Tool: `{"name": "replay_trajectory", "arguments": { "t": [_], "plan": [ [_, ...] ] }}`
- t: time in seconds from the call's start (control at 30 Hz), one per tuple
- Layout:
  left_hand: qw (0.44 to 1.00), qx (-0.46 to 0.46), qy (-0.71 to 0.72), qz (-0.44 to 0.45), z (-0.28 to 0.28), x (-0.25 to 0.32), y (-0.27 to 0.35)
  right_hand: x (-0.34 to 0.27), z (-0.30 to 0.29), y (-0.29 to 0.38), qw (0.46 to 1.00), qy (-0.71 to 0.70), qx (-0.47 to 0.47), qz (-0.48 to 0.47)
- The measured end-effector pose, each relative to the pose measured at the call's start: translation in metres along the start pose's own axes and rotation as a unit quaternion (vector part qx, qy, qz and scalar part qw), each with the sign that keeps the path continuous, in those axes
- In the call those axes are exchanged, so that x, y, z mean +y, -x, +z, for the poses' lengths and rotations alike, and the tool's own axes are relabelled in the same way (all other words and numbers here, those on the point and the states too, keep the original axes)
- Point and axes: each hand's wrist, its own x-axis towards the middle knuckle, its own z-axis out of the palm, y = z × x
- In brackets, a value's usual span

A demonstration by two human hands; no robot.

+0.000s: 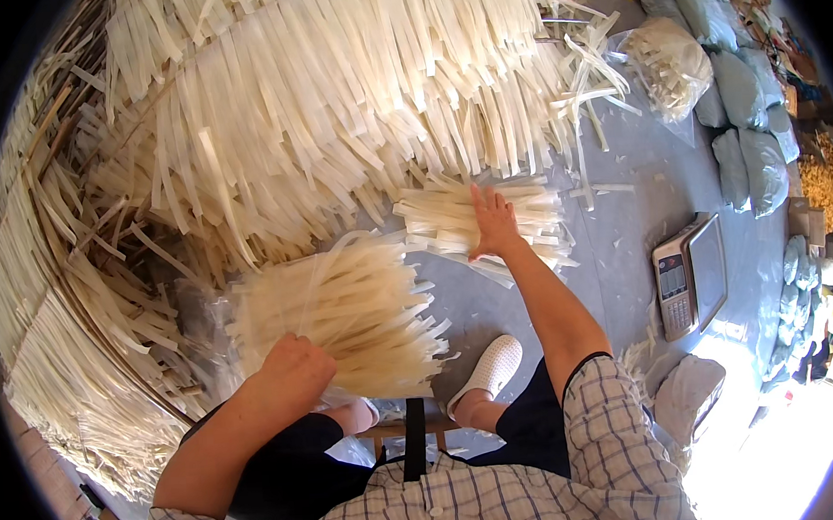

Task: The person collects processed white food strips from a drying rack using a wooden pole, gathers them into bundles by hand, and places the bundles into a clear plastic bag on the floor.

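Observation:
My left hand [300, 371] is closed on the near edge of a clear plastic bag [238, 321] filled with pale, flat dried strips [362, 313], whose ends stick out of its right side. The bag lies just in front of my knees. Farther out and to the right, my right hand [496, 223] rests with spread fingers on a loose bundle of the same strips [442, 215] on the grey floor. Beyond both hands, long strips [320, 87] hang in dense rows over poles.
A digital scale [689, 275] stands on the floor at right. Behind it are an open bag of strips [666, 66] and several stacked full bags [742, 90]. More hanging strips and thin poles [98, 315] curve along the left. A white clog [493, 366] is on my right foot.

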Motion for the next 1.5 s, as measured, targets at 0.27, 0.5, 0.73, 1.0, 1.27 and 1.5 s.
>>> {"name": "replay_trajectory", "arguments": {
  "t": [0.27,0.5,0.73,1.0,1.27,1.5],
  "plan": [
    [0.996,0.074,-0.043,0.020,0.021,-0.007,0.001,-0.011,0.030,0.035,0.998,-0.005,0.043,0.055],
    [0.995,0.096,-0.029,0.014,0.024,-0.012,-0.001,-0.015,0.042,0.054,0.997,0.004,0.055,0.047],
    [0.999,0.017,-0.006,-0.038,0.013,-0.010,-0.003,0.016,0.030,0.056,0.996,-0.084,0.007,0.027],
    [0.997,-0.003,-0.010,-0.073,0.024,-0.023,-0.005,0.090,0.005,0.035,0.926,-0.359,-0.095,-0.062],
    [0.989,-0.053,0.047,-0.133,0.013,-0.034,0.008,-0.010,-0.103,0.066,0.850,-0.471,-0.176,-0.158],
    [0.978,-0.066,0.098,-0.172,0.010,-0.050,0.025,-0.140,-0.067,0.081,0.897,-0.250,-0.165,-0.323]
  ]
}}
